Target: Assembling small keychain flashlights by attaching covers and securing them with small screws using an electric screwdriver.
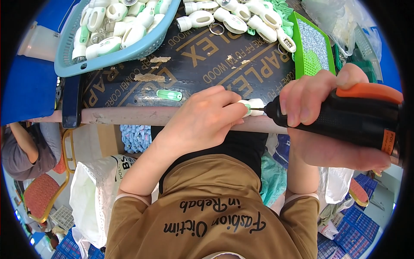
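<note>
My left hand [207, 114] is closed at the near edge of the table, its fingers pinching a small white-and-green flashlight [257, 103]. Most of that flashlight is hidden behind my fingers. In my right hand [308, 97] lies a black power screwdriver [345, 114] with an orange top, held level and pointing left. Its thin bit reaches the flashlight beside my left fingertips; whether it sits in a screw I cannot tell. A loose green-and-white plastic cover [169, 95] rests on the table, left of my left hand.
A blue plastic basket [157, 43] full of white-and-green flashlights stands at the far left. More flashlights [235, 19] lie in a pile at the back. To the right, a bright green tray [297, 60] holds many small silvery parts. A person [32, 151] sits at the left.
</note>
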Tool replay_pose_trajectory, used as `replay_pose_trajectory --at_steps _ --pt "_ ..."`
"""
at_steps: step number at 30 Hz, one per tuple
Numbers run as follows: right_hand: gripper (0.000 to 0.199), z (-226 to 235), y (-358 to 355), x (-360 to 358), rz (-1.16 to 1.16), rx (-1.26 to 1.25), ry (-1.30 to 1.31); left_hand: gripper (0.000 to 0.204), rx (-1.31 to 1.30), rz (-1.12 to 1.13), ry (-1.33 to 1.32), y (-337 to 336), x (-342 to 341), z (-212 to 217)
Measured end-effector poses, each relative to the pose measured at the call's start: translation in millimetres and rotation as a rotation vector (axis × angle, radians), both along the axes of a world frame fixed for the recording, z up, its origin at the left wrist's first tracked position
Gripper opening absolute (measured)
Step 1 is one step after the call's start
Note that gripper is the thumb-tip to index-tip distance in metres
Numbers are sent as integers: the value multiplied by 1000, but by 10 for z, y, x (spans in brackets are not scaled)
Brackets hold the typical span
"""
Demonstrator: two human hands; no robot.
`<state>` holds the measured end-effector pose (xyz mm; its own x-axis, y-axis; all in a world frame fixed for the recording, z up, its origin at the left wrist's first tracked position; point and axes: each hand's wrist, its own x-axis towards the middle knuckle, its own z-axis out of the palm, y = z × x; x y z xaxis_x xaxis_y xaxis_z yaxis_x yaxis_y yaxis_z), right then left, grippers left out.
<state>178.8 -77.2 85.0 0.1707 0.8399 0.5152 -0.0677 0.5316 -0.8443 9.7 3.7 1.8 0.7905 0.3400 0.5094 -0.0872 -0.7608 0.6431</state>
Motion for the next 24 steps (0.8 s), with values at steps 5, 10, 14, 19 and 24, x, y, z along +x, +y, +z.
replay_pose_trajectory --at_steps 5,10,14,19,24 --pt "90 9 2 42 16 -5 -15 20 7 15 10 -2 -28 2" --pt "90 -19 64 -70 11 -15 -40 22 9 0 6 1 -7 -1" --pt "89 -42 132 49 21 -20 -54 22 11 7 14 -6 -13 -15" --pt "89 -11 53 -63 22 -22 -73 21 23 23 9 -9 -11 -19" --pt "92 -169 -27 -171 -134 79 213 20 32 20 15 -15 -14 2"
